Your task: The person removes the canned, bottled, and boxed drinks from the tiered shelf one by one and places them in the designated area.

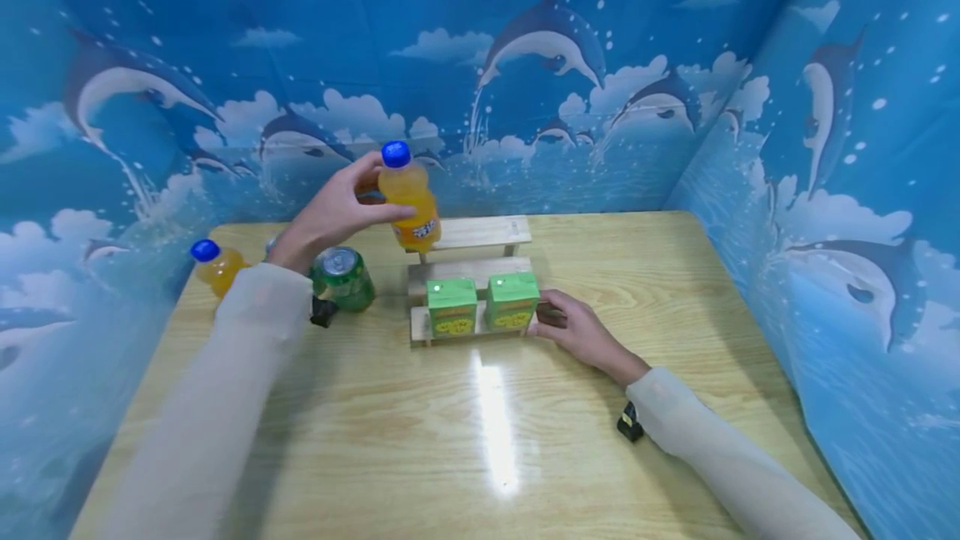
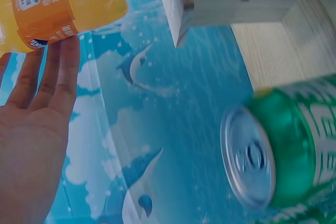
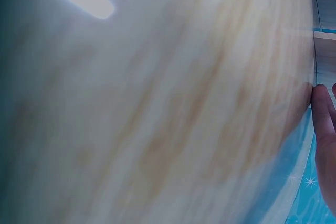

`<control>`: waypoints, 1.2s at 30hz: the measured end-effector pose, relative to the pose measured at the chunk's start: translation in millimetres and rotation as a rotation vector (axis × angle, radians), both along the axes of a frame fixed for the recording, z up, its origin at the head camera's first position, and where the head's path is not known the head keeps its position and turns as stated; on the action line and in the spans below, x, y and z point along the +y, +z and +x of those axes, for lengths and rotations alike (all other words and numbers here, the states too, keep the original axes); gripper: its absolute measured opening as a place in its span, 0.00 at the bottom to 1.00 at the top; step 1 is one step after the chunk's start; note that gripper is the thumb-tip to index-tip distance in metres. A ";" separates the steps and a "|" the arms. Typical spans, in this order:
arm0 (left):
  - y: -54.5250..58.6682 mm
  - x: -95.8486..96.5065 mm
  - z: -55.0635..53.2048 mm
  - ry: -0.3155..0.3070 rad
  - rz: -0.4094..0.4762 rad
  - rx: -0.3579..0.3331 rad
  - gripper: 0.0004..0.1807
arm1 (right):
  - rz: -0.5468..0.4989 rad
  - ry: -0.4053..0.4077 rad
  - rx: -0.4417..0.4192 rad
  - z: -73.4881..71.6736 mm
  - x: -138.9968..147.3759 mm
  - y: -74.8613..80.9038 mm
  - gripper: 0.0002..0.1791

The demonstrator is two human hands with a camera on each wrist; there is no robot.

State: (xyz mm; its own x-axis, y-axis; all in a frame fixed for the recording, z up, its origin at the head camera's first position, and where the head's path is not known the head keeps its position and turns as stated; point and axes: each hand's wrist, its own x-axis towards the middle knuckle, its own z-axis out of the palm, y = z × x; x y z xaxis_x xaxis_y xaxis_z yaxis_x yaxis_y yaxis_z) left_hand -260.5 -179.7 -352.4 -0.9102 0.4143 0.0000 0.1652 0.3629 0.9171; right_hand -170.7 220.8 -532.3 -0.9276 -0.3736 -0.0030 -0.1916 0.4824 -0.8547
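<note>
My left hand (image 1: 333,207) holds a bottle of orange soda (image 1: 411,198) with a blue cap, thumb across its front. The bottle is nearly upright, its base overlapping the top step of a small wooden stepped rack (image 1: 491,232). In the left wrist view the fingers (image 2: 65,77) lie against the orange label. My right hand (image 1: 577,327) grips the right end of the lowest step, thumb in front, beside a green drink box (image 1: 512,301). A second green drink box (image 1: 452,307) stands to its left on that step.
Left of the rack stands a green drink can (image 1: 342,277), close by my left forearm. Another orange soda bottle (image 1: 219,267) with a blue cap is farther left, partly behind the sleeve. A dolphin-print curtain (image 1: 420,40) encloses the wooden table (image 1: 600,473) at the back and sides.
</note>
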 end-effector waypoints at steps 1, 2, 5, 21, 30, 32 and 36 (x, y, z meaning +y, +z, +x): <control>0.7 -3.1 0.7 0.003 -0.001 0.005 0.40 | 0.000 0.000 -0.001 0.0 0.0 0.0 0.32; 1.4 -6.2 1.6 0.009 -0.007 0.010 0.40 | 0.001 0.001 -0.002 -0.1 0.1 -0.1 0.32; 3.4 -16.0 4.9 0.033 -0.025 0.016 0.41 | -0.001 0.005 -0.010 -0.7 0.2 -0.7 0.32; 2.8 -66.5 22.0 0.138 -0.140 0.021 0.40 | 0.003 0.004 -0.009 -1.6 0.9 -0.8 0.31; 1.8 -91.5 37.5 0.212 -0.204 0.003 0.43 | -0.006 0.001 -0.024 -1.0 0.2 -1.0 0.31; 1.2 -96.6 40.3 0.228 -0.216 -0.013 0.44 | -0.010 0.004 -0.026 -0.9 0.3 -0.9 0.31; -0.2 -104.7 44.8 0.256 -0.234 -0.032 0.46 | -0.020 0.005 -0.032 -0.9 0.9 -0.7 0.31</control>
